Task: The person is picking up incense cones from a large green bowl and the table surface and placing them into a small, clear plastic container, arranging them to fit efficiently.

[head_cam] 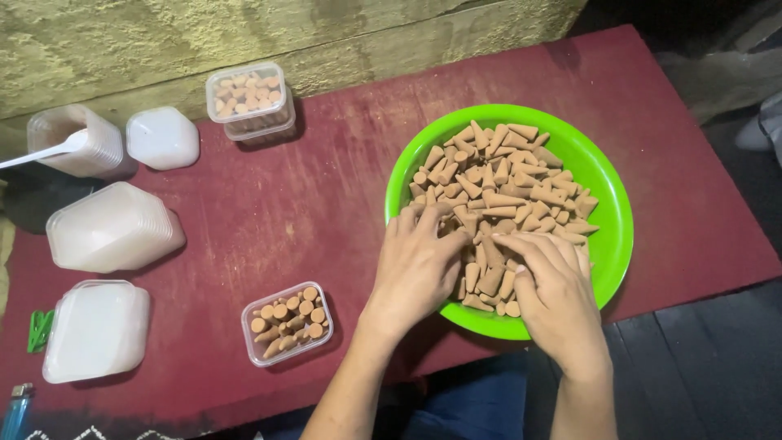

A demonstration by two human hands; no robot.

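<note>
From the head camera, both hands are down in a round green bowl [612, 213] that sits on a dark red table [326, 204] and is heaped with small tan cones [505, 191]. The left hand [419, 269] lies palm down on the near left part of the heap, fingers spread and loosely curled over the cones; whether it grips any cannot be told. The right hand [554, 289] rests just beside it on the near right part, fingers bent inward and touching the cones, its grasp also hidden. The 2 hands are close together, fingertips nearly meeting above the pile. Left of the bowl, near the left forearm, stands a small clear box [287, 323] partly filled with cones, most of them upright. A second clear box of cones [248, 99] stands at the far edge by the wall. Stacks of clear empty containers [114, 228] and lids [94, 330] line the left side, along with a white spoon [45, 152], a green clip [37, 330] and a blue lighter [16, 407].
</note>
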